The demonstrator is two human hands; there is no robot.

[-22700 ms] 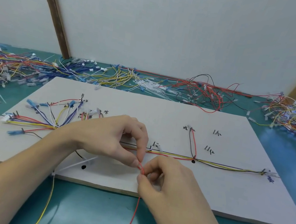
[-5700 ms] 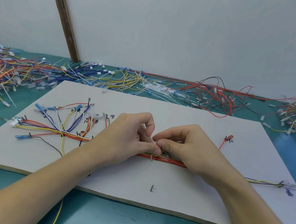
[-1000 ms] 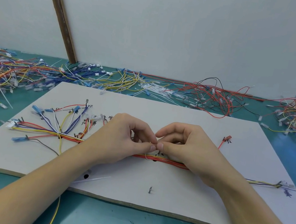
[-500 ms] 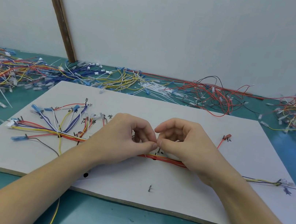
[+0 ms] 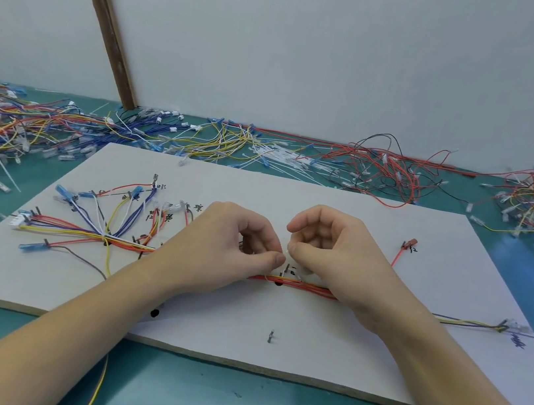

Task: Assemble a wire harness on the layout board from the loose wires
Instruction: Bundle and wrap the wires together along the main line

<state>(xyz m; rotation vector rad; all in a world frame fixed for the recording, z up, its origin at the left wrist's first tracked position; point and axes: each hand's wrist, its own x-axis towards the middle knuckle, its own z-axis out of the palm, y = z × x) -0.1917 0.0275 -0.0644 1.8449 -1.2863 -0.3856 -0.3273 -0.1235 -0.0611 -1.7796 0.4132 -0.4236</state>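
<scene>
Centrally, both hands meet over the board (image 5: 309, 326); the left hand (image 5: 227, 252) has its fingers curled, thumb and forefinger pressed together on something thin and white, seemingly a tie (image 5: 286, 253), though it is too small to tell for sure; the right hand (image 5: 329, 260) pinches the same spot from the other side, its forefinger arched above. Just below the fingertips runs the harness (image 5: 298, 285), a mostly red and yellow bundle lying left to right across the middle of the board, passing under both hands; at mid left it fans out into blue, white, yellow and red branches (image 5: 111, 213) with blue terminals; at far right it thins to a few yellow and dark wires ending by a clear connector (image 5: 514, 325). A single red wire (image 5: 401, 255) rises right of the right hand. A peg (image 5: 270, 336) stands on the board at lower centre. Loose wires (image 5: 266, 153) lie heaped along the upper edge of the green table (image 5: 228, 404), with thicker piles at upper left and upper right.
</scene>
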